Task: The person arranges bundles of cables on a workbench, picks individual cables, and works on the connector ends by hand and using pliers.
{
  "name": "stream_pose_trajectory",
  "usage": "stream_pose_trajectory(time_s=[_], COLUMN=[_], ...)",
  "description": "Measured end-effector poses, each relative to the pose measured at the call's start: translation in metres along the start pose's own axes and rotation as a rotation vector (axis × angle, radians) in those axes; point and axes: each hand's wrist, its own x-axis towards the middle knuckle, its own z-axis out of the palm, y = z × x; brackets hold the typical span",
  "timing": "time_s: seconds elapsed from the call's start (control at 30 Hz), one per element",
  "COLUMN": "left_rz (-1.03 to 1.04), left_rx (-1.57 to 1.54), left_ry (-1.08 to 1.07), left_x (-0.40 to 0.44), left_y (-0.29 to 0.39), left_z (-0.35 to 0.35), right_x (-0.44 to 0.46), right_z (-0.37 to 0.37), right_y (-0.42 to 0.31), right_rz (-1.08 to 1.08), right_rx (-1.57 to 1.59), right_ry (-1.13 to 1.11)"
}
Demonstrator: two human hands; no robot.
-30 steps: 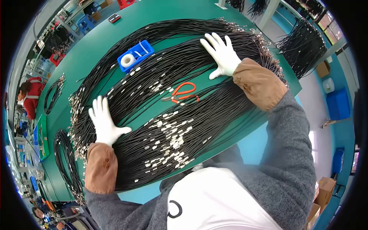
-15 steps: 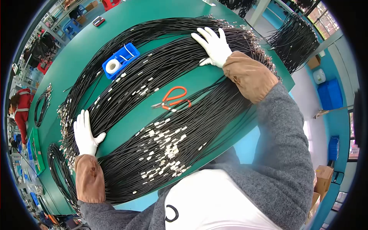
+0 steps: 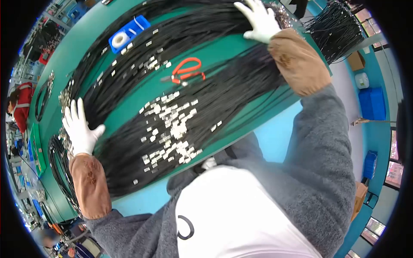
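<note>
Both my hands wear white gloves, with brown sleeve covers over grey sleeves. My left hand (image 3: 81, 129), fingers spread, rests at the left ends of the middle bundle of black cables (image 3: 124, 81). My right hand (image 3: 259, 21) is spread at that bundle's right end, near its metal-tipped ends. Nearer my body lies another wide bundle of black cables (image 3: 223, 94) with many white labels (image 3: 176, 127) along it. Between the two bundles sit orange-handled scissors (image 3: 188, 71). Motion blurs the cables, so single strands are hard to make out.
A blue tray (image 3: 140, 25) holding a white tape roll (image 3: 119, 40) sits among the far cables on the green table (image 3: 142, 96). Coiled cables (image 3: 58, 165) lie at the left edge. More cables (image 3: 335, 32) hang at right. A person in red (image 3: 22, 105) is at far left.
The view has shifted, so the table and its cables appear higher and further left. My right hand appears higher and slightly further right. Both hands stay spread at the bundle's ends.
</note>
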Motion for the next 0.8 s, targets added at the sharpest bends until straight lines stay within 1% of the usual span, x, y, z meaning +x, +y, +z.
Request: stream_pose_trajectory(time_s=[0.03, 0.07, 0.1, 0.13, 0.17, 0.23, 0.3, 0.33, 0.4, 0.5, 0.57, 0.6, 0.63, 0.67, 0.73, 0.8], left_rz=[-0.001, -0.008, -0.004, -0.001, -0.009, 0.094, 0.017, 0.009, -0.010, -0.080, -0.134, -0.130, -0.116, -0.102, -0.069, 0.028], left_rx=[-0.159, -0.319, -0.453, -0.586, -0.586, -0.659, -0.792, -0.791, -0.749, -0.806, -0.871, -0.867, -0.815, -0.766, -0.681, -0.714], left_ry=[0.009, 0.021, 0.015, 0.013, 0.003, 0.025, 0.002, -0.003, 0.111, 0.168, 0.231, 0.238, 0.190, 0.139, 0.030, 0.159], left_x=[-0.009, -0.018, -0.026, -0.034, -0.046, -0.068, -0.092, -0.100, -0.110, -0.098, -0.083, -0.076, -0.069, -0.063, -0.056, -0.053], left_y=[0.007, 0.017, 0.044, 0.078, 0.100, 0.136, 0.169, 0.183, 0.204, 0.226, 0.233, 0.233, 0.234, 0.235, 0.240, 0.239], left_z=[-0.008, -0.019, -0.045, -0.069, -0.077, -0.086, -0.081, -0.076, -0.070, -0.068, -0.065, -0.063, -0.059, -0.056, -0.050, -0.045], right_x=[-0.003, -0.012, -0.020, -0.033, -0.043, -0.069, -0.098, -0.109, -0.125, -0.118, -0.097, -0.091, -0.085, -0.078, -0.065, -0.063], right_z=[-0.025, -0.048, -0.072, -0.099, -0.135, -0.178, -0.206, -0.214, -0.226, -0.229, -0.230, -0.229, -0.227, -0.228, -0.234, -0.235], right_y=[0.003, 0.007, 0.010, 0.011, 0.004, -0.017, -0.045, -0.058, -0.088, -0.134, -0.144, -0.147, -0.149, -0.152, -0.158, -0.168], right_rz=[0.142, 0.248, 0.391, 0.502, 0.693, 0.638, 0.765, 0.760, 0.988, 1.167, 1.103, 1.037, 0.969, 0.967, 0.842, 0.813], right_rx=[0.292, 0.584, 0.856, 1.131, 1.265, 1.212, 1.315, 1.321, 1.395, 1.563, 1.578, 1.601, 1.620, 1.619, 1.696, 1.809], right_ry=[-0.211, -0.327, -0.421, -0.408, -0.469, -0.365, -0.475, -0.481, -0.581, -0.417, -0.505, -0.503, -0.502, -0.498, -0.633, -0.655])
